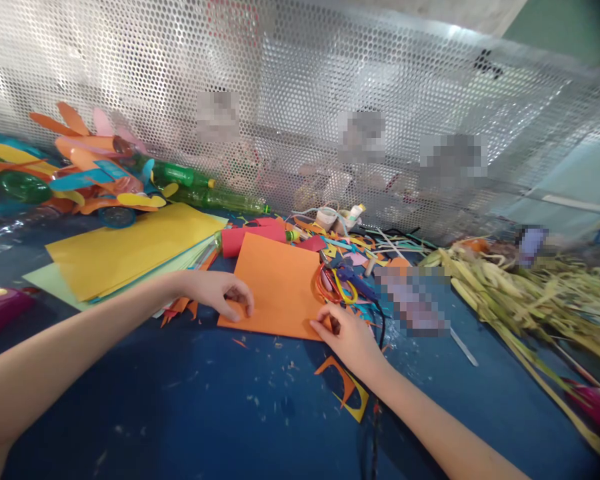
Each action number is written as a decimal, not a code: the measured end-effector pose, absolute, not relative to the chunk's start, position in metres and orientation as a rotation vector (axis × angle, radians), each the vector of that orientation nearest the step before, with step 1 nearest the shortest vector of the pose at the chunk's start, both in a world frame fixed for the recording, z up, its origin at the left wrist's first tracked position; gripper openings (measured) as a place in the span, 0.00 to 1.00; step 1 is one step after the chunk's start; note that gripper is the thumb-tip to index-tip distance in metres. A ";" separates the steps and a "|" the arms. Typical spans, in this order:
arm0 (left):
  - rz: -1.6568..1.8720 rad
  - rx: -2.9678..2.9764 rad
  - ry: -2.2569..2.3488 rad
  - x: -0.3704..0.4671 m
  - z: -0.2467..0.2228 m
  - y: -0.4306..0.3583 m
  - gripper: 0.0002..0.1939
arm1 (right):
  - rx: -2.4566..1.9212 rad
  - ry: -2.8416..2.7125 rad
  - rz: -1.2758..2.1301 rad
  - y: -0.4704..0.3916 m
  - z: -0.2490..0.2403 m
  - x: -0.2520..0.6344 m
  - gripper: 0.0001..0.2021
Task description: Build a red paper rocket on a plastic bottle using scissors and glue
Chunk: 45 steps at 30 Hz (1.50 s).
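We find the orange sheet (280,287) lying on the table (205,413), apparently uncut, the left hand (220,295) loosely curled at its near left corner and the right hand (350,337) at its near right; whether either pinches it, we cannot tell. Well left of the sheet we note paper-winged bottles (93,145), and by its near right corner cut scraps (349,385); we judge shaping done elsewhere, this sheet yet unworked.

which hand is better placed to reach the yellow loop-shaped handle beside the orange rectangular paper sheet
Likely the right hand, at the near right corner of the orange sheet, close to the yellow handle; the left hand, at the sheet's left, is farther.
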<state>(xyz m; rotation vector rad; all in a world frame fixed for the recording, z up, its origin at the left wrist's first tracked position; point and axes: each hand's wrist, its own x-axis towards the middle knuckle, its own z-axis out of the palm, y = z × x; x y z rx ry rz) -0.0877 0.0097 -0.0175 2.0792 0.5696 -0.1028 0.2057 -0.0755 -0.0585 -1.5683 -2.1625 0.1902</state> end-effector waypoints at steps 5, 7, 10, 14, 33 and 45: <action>-0.105 2.079 0.582 -0.087 -0.016 0.008 0.13 | -1.555 -2.176 0.165 -0.076 -0.058 0.206 0.07; -0.113 2.091 0.596 -0.086 -0.015 0.008 0.13 | -1.557 -2.180 0.181 -0.076 -0.058 0.205 0.07; -0.121 2.110 0.602 -0.086 -0.016 0.008 0.13 | -1.567 -2.176 0.200 -0.075 -0.058 0.205 0.07; -0.106 2.145 0.599 -0.085 -0.016 0.007 0.13 | -1.575 -2.188 0.191 -0.075 -0.058 0.205 0.07; -0.120 2.285 0.664 -0.080 -0.008 -0.003 0.13 | -1.507 -2.240 0.276 -0.078 -0.054 0.207 0.05; -0.135 2.140 0.616 -0.082 -0.011 0.004 0.15 | -1.437 -2.094 0.783 -0.072 -0.060 0.220 0.08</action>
